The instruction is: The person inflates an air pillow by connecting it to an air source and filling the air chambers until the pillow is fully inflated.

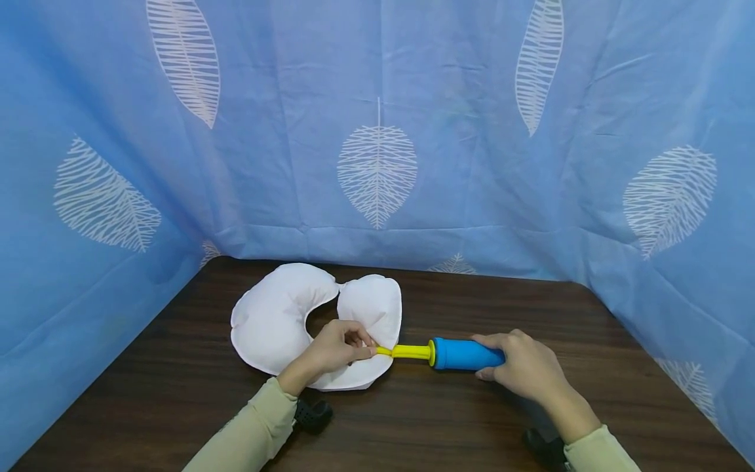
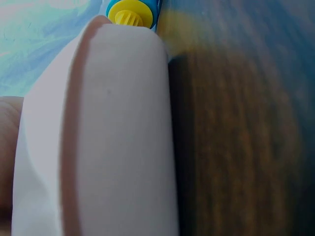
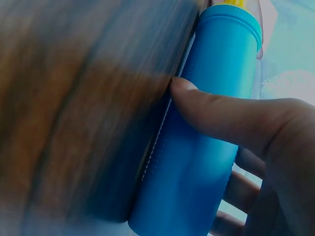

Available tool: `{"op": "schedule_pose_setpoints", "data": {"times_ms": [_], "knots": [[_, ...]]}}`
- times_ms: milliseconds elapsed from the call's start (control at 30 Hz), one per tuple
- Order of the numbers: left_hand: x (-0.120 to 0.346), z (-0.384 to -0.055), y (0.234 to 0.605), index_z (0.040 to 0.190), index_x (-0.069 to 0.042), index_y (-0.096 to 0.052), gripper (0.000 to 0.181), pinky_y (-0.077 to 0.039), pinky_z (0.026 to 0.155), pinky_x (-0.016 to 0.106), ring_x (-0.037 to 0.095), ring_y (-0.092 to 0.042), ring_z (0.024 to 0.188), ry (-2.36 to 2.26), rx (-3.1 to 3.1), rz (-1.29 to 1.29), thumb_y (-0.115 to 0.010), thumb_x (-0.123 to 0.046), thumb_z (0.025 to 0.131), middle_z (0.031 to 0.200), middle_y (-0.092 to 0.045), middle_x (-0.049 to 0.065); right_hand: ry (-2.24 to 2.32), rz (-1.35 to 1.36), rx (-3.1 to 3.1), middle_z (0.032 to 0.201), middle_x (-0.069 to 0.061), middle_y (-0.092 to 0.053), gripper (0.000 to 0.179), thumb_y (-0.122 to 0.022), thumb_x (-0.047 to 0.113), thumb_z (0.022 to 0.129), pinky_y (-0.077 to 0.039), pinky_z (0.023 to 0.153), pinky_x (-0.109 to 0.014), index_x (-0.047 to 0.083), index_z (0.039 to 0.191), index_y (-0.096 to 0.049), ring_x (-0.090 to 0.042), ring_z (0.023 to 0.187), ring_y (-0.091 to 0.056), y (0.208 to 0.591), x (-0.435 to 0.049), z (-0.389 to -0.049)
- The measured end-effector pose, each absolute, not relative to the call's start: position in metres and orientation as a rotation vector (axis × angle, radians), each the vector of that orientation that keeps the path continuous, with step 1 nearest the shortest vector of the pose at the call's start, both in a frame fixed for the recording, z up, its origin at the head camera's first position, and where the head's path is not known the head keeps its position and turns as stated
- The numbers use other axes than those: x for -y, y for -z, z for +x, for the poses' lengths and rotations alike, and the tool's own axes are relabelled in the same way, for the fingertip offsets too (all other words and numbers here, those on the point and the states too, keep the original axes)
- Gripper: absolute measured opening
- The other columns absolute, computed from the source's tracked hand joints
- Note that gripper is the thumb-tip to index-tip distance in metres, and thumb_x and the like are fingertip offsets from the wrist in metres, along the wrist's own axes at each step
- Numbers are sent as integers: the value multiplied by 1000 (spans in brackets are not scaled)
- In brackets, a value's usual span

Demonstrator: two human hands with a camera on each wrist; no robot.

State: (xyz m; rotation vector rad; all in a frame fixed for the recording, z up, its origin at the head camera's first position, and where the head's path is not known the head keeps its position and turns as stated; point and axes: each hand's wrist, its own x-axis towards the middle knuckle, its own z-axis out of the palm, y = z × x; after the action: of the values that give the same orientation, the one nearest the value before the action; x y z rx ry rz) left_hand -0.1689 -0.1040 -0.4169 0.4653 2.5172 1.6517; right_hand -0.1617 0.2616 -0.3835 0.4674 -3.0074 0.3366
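A white inflatable neck pillow (image 1: 268,321), puffed up and C-shaped, lies on the dark wooden table. Over its near right part, my left hand (image 1: 330,347) pinches the thin yellow tip of a hand pump (image 1: 466,354). The tip's far end and any valve are hidden by the fingers. My right hand (image 1: 525,364) grips the blue barrel, its thumb (image 3: 216,110) lying across it in the right wrist view. A yellow shaft (image 1: 413,352) joins barrel and tip. The pillow's side (image 2: 123,132) fills much of the left wrist view and hides most of the left hand.
Dark wood table (image 1: 448,426) runs in front of and beside the pump. A blue curtain (image 1: 460,183) with white leaf prints stands behind and at both sides. Black wrist devices (image 1: 314,415) sit under both forearms.
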Motion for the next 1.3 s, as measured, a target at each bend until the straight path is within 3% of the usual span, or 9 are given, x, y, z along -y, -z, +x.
{"op": "schedule_pose_setpoints", "data": {"times_ms": [400, 600, 833, 1300], "knots": [[102, -172, 418, 89, -7, -76, 10, -49, 60, 26, 14, -56, 63, -1627, -2545, 478, -85, -12, 92, 78, -64, 2, -403, 321, 3079, 142, -31, -66, 69, -93, 35, 82, -57, 73, -53, 21, 146, -69, -58, 125, -61, 380, -307, -172], [102, -172, 419, 89, -7, -77, 10, -48, 60, 25, 13, -56, 62, -1626, -2551, 462, -85, -13, 92, 78, -63, 1, -450, 260, 3122, 148, -34, -60, 70, -91, 35, 84, -54, 68, -45, 20, 148, -67, -59, 126, -61, 378, -331, -178], [102, -172, 418, 90, -7, -77, 10, -47, 59, 25, 13, -56, 61, -1625, -2548, 436, -85, -12, 92, 76, -63, 0, -445, 202, 3149, 151, -40, -53, 74, -91, 38, 83, -55, 74, -58, 19, 150, -65, -61, 126, -58, 377, -349, -182], [105, -169, 419, 88, -4, -76, 11, -47, 57, 22, 12, -55, 63, -1683, -2534, 407, -85, -10, 91, 77, -63, 2, -430, 250, 3100, 142, -37, -62, 73, -91, 32, 81, -56, 76, -59, 14, 147, -67, -59, 117, -64, 382, -340, -177]]}}
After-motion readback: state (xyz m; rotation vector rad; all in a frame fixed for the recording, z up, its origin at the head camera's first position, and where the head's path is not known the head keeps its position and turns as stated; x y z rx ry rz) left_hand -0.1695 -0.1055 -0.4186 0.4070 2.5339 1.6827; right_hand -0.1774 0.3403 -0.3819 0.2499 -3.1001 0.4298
